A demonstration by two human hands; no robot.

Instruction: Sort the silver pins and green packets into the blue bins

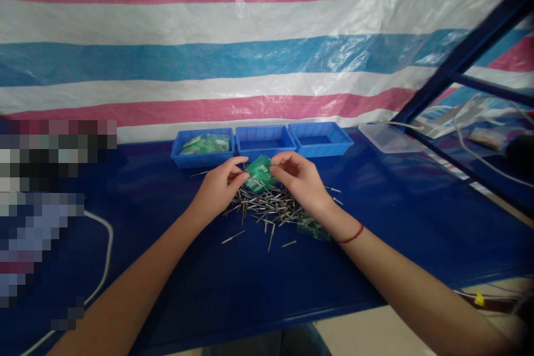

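Observation:
Both hands hold a small green plastic bag (258, 173) between them, above a heap of thin metal pins (267, 208) on the blue table (208, 272). My left hand (219, 189) pinches the bag's left edge. My right hand (302, 181) pinches its right edge; a red string circles that wrist. Another green bag (314, 228) lies on the table under my right wrist. A few loose pins lie scattered in front of the heap.
Three blue trays stand in a row behind the heap: the left tray (203, 147) holds green bags, the middle tray (265, 142) and right tray (320, 139) look bare. A clear lid (390, 138) lies at right. A white cable (104, 256) runs at left. A striped tarp hangs behind.

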